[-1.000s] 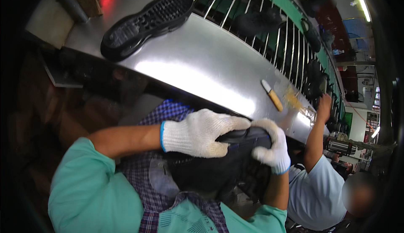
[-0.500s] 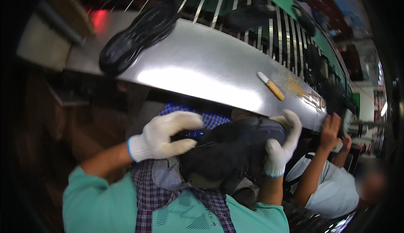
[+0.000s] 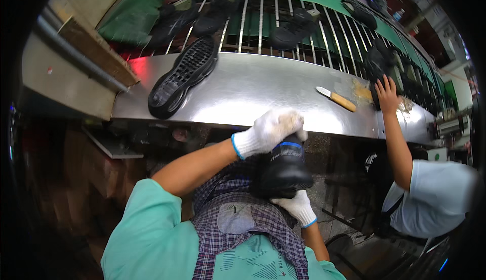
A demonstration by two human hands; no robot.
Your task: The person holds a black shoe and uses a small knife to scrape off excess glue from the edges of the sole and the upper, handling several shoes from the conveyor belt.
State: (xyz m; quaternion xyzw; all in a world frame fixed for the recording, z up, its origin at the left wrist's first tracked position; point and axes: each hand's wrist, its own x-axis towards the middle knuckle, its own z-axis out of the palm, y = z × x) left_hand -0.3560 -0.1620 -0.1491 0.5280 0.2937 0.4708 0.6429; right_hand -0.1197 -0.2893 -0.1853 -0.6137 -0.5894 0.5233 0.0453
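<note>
A black shoe [image 3: 286, 171] with a blue band is held upright in front of my lap. My left hand [image 3: 278, 131], in a white knitted glove, closes on its upper end. Under the lower end is my right hand [image 3: 297, 206], gloved the same way; its fingers are partly hidden by the shoe and appear wrapped round it. On the metal bench beyond lies a black shoe sole [image 3: 185, 75], treadless inner side facing up. A knife [image 3: 336, 99] with a wooden handle rests to the right of the sole.
Behind the metal bench [image 3: 243, 80], rollers [image 3: 260, 24] carry several black shoes. At right, a co-worker's hand [image 3: 389, 95] touches a dark shoe on the bench. A wooden board [image 3: 96, 50] and metal pipe stand at left. Yellowish residue [image 3: 362, 92] marks the bench near the knife.
The shoe has turned from lying across my lap to upright. My left hand moved right onto its upper end; my right hand went lower, beneath it. The co-worker's arm reached farther over the bench.
</note>
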